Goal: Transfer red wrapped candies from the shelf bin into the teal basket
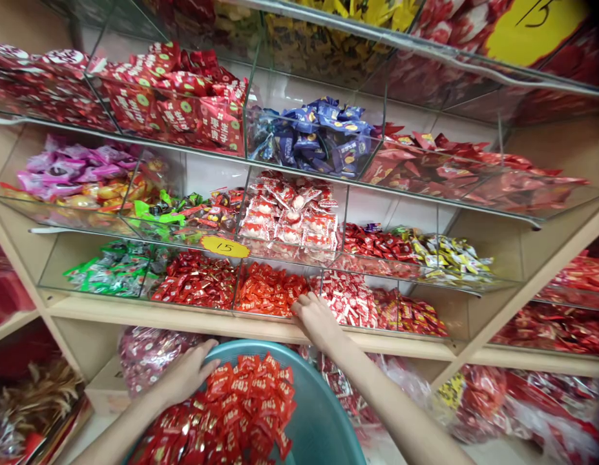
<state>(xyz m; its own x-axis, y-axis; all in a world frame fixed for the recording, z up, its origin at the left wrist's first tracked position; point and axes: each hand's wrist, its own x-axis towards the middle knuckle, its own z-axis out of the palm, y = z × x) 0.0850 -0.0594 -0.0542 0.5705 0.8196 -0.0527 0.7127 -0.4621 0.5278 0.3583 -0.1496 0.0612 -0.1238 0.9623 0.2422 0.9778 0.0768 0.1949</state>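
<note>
My left hand (189, 373) grips the far left rim of a teal plastic basin (323, 413), its thumb over the inside edge. Piled in the basin are red-orange wrapped candies (251, 400), with darker shiny red ones nearer me. My right hand (315, 318) is at the front edge of the lowest shelf, its fingers curled at the right corner of a clear compartment of orange-red wrapped candies (267, 289). What is under those fingers is hidden. Red-and-white wrapped candies (350, 298) lie in the compartment just right of this hand.
Tiers of clear compartments rise above, holding blue candies (323, 132), red-and-white packets (292, 213) and green-wrapped candies (110, 268). A yellow price tag (225, 246) reads 15. Below the wooden shelf edge (183, 318) are plastic bags (148, 358) and a cardboard box (108, 387).
</note>
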